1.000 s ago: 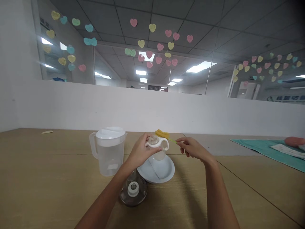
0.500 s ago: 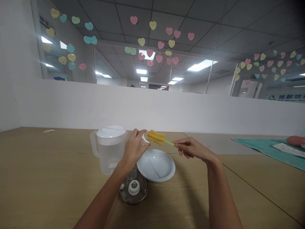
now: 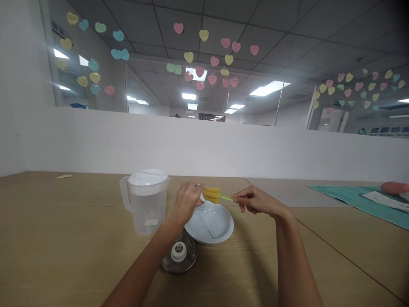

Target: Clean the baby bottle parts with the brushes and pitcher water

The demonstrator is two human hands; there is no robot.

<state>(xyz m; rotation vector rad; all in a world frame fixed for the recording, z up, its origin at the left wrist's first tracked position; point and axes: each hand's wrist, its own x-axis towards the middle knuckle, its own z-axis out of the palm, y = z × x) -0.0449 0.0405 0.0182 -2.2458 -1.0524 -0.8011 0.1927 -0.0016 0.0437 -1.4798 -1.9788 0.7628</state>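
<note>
My left hand point(image 3: 188, 199) is closed round a small white round part point(image 3: 202, 198), perhaps a bottle cap, mostly hidden by the fingers. Against its opening rests the yellow sponge head point(image 3: 212, 195) of a bottle brush. Thumb and fingers of my right hand point(image 3: 254, 200) pinch the brush's thin green handle point(image 3: 226, 198). Below both hands is a white bowl point(image 3: 220, 230) with a thin straight rod or straw point(image 3: 205, 225) lying in it. A metal tray point(image 3: 188, 262) under my left forearm bears a bottle nipple in a white collar point(image 3: 179, 252).
A clear plastic pitcher point(image 3: 148, 209) with a white lid stands left of my left hand. At the far right a teal cloth point(image 3: 345, 194) lies on the table, with a pink object point(image 3: 394, 188) on it. A white wall point(image 3: 204, 145) rises behind the table.
Both hands have come slightly lower, and my left hand has shifted right towards the brush. The white part has turned, with the sponge head now more level against it.
</note>
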